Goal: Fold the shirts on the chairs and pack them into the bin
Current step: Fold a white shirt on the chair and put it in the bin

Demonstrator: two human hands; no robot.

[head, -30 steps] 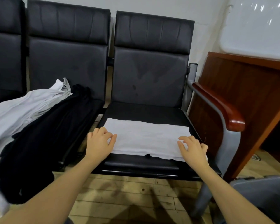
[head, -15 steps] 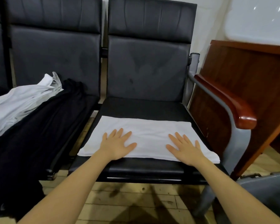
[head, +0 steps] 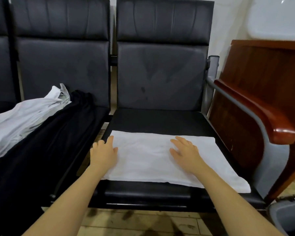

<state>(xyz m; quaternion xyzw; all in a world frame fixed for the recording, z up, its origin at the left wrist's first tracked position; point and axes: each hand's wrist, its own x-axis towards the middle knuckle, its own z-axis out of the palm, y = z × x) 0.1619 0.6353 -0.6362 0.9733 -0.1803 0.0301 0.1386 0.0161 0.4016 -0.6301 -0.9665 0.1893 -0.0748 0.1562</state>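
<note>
My left hand (head: 103, 155) and right hand (head: 186, 151) lie flat, fingers loose, gripping nothing, pressing the folded white shirt (head: 160, 159) smooth on the chair seat (head: 160, 121) so its creases set.

A plain white folded shirt (head: 162, 159) lies on a black padded chair seat (head: 158, 121), with no print or pattern on the cloth. The chair back (head: 162, 68) is the same black, marked with faint paler smudges and vertical stitched ribbing near the top. On the neighbouring black chair (head: 63, 65) lies a plain black garment (head: 41, 150) and beside it a plain white shirt (head: 24, 114) with greyish folds. The armrest (head: 269, 120) is glossy reddish-brown wood on a grey metal frame (head: 272, 157). A reddish-brown wooden panel (head: 255, 77) with darker grain stands behind it. The bin (head: 289, 217) is grey. The floor (head: 143, 223) is pale tan tile with dark scuffs. The wall (head: 228, 23) is off-white.
</note>
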